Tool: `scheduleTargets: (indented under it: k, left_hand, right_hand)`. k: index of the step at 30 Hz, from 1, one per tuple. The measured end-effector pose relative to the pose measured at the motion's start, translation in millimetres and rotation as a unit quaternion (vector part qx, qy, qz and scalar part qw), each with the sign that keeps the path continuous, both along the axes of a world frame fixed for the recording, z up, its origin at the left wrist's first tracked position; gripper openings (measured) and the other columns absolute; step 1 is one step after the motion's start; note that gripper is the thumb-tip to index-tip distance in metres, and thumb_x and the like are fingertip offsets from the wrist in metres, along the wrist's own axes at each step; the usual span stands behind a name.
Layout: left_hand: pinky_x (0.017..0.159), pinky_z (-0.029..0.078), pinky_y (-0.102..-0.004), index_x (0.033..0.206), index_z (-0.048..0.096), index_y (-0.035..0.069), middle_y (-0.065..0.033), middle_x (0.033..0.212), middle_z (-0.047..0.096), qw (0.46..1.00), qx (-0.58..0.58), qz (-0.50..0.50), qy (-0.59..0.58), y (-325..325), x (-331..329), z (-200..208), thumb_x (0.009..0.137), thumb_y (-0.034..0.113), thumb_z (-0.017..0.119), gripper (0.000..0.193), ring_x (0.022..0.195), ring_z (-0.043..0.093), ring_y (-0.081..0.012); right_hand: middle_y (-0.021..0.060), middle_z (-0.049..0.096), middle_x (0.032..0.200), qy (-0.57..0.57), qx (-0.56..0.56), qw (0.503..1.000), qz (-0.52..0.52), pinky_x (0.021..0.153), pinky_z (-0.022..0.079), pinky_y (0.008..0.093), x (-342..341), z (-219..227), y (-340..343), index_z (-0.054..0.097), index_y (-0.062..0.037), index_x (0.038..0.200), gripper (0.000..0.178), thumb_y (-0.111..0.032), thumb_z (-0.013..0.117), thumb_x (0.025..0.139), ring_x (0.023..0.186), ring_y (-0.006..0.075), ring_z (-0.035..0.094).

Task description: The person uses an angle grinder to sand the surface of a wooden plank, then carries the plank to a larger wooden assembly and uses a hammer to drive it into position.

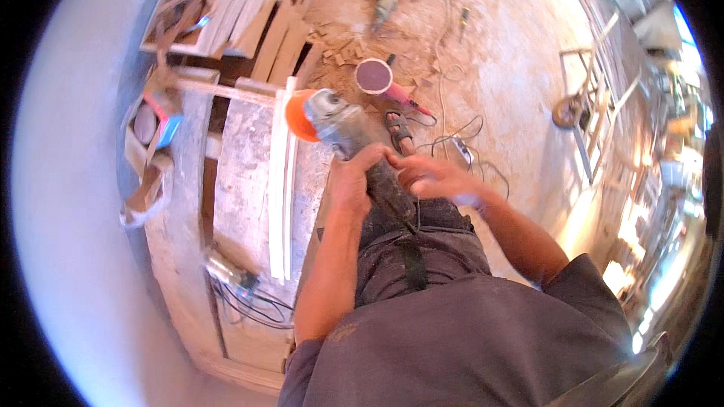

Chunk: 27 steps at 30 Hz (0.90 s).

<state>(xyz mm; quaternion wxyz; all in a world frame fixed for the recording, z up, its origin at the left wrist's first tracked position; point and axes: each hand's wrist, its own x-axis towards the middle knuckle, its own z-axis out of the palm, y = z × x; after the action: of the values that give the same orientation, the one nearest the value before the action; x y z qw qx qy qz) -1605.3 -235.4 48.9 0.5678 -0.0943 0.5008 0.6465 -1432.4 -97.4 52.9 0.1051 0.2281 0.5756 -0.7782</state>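
Left grip: left hand (353,182) wrapped round the silver-headed, dark-bodied angle grinder (360,136).
Right grip: right hand (437,179) at its body, blurred; can't tell if grasping.
Grinder: ahead of the waist, beside the dusty grey surface (245,166); likely heavy, rigid, nose-heavy. Hold mid-body, off the round orange disc (299,116).
Past disc: long pale strips (281,196), probably light.
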Motion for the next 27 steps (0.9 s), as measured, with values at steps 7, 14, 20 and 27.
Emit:
scheduleTargets:
  k: [7,14,20,27]
  left_hand:
    - [0.087,0.057,-0.0356,0.125,0.061,-0.004,-0.0136,0.114,0.072,0.997,0.026,0.044,0.054,35.2,19.0,-1.5,0.087,0.012,0.071,0.042,0.097,0.070,-0.0207]
    - [0.098,0.050,-0.0430,0.136,0.053,-0.005,-0.0188,0.117,0.065,0.965,-0.091,-0.006,0.246,38.2,15.3,-0.4,0.084,0.029,0.080,0.067,0.111,0.063,-0.0290]
    - [0.115,0.036,-0.0468,0.145,0.046,0.003,-0.0283,0.145,0.048,0.650,-0.426,0.025,0.629,-54.1,-45.1,-58.8,0.080,0.025,0.082,0.078,0.135,0.044,-0.0445]
    - [0.101,0.046,-0.0494,0.145,0.048,0.014,-0.0193,0.120,0.055,0.690,-0.451,-0.158,0.543,-93.6,-89.1,-75.6,0.072,0.019,0.087,0.084,0.118,0.050,-0.0402]
  right_hand:
    - [0.0069,0.065,0.106,-0.069,-0.265,0.962,-0.022,0.084,0.053,0.0333,-42.8,0.5,16.4,0.055,-0.0025,0.126,0.063,-0.018,0.085,0.073,0.094,0.0184,0.065]
    - [0.0067,0.066,0.087,-0.107,-0.063,0.992,-0.022,0.071,0.054,0.0326,-59.3,0.1,63.9,0.061,-0.0023,0.109,0.049,-0.011,0.080,0.065,0.078,0.0176,0.067]
    - [0.0087,0.068,0.086,-0.047,0.050,0.998,0.012,0.072,0.056,0.0343,-107.3,9.4,84.4,0.059,-0.0014,0.114,0.056,-0.010,0.081,0.063,0.074,0.0190,0.067]
    - [0.0057,0.064,0.088,-0.111,0.107,0.986,0.061,0.074,0.052,0.0321,-163.3,13.4,77.2,0.062,-0.0008,0.110,0.051,-0.010,0.079,0.063,0.079,0.0165,0.062]
